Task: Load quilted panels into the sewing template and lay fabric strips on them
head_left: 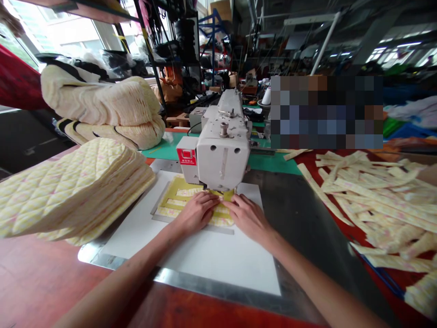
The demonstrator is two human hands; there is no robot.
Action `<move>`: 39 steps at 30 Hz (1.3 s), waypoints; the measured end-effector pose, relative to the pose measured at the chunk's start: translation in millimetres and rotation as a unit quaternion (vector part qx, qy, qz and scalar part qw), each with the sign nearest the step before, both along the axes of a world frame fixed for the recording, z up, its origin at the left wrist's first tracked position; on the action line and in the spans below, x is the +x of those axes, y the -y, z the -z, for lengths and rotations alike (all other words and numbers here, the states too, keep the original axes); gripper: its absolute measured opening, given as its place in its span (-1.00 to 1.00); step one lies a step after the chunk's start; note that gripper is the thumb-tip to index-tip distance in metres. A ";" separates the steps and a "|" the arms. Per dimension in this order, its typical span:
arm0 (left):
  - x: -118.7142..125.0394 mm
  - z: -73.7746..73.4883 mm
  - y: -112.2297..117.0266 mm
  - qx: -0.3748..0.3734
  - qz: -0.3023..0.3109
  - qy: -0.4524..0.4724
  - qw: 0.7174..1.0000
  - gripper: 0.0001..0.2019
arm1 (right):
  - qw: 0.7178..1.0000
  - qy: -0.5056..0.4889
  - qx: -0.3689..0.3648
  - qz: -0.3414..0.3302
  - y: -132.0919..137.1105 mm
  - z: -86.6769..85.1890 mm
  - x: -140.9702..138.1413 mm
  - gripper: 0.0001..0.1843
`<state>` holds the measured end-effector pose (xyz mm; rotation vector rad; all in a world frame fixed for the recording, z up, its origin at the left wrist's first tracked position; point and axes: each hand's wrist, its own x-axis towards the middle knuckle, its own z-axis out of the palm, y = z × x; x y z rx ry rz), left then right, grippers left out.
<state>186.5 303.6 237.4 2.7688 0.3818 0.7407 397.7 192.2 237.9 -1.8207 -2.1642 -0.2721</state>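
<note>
Two bare hands work flat against a yellow slotted template (177, 184) at a sewing machine (221, 148).

On a white board (218, 264), the left hand (198, 212) and right hand (246, 216) lie palm-down, fingers slightly bent, over template and patterned fabric (223, 222), just before the needle area; whether they pinch anything, I cannot tell. Quilted pieces (85, 177) stack left, cut strips (372, 196) heap right; cream bundles (102, 102) sit behind.

Forearms, two, bare, converging. Left forearm (136, 275): from lower left, ending in left hand (202, 212), palm down, fingers close together, angled rightward. Right forearm (314, 278): from lower right; right hand (248, 217), palm down, fingers angled leftward, near the left's.
</note>
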 end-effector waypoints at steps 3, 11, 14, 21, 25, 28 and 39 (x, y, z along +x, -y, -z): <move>-1.7 -4.1 -0.6 0.003 0.013 -0.017 1.000 -0.56 | 1.000 0.000 -0.002 0.009 -3.2 -0.2 -2.2 -0.55; -10.9 -7.7 -0.3 0.024 -0.033 -0.036 0.999 -0.55 | 0.999 -0.042 0.013 0.025 0.6 7.2 -6.5 -0.54; -10.9 -6.5 -1.5 -0.010 -0.017 -0.007 1.000 -0.65 | 0.999 -0.042 0.008 0.027 1.3 7.4 -7.0 -0.54; -7.0 -7.9 0.1 -0.018 -0.012 0.018 1.000 -0.75 | 0.998 -0.052 0.019 0.022 4.2 10.3 -2.2 -0.54; 0.7 -7.1 4.3 -0.032 -0.012 0.034 0.999 -0.77 | 0.998 -0.057 0.022 0.020 10.6 11.2 6.2 -0.52; 7.2 -5.6 4.8 -0.043 -0.019 0.050 0.998 -0.78 | 0.998 -0.050 0.025 0.012 11.8 10.9 11.8 -0.50; 7.9 0.8 -14.3 -0.044 -0.059 0.048 0.996 -0.79 | 0.997 -0.054 0.059 -0.017 -5.0 9.1 10.1 -0.66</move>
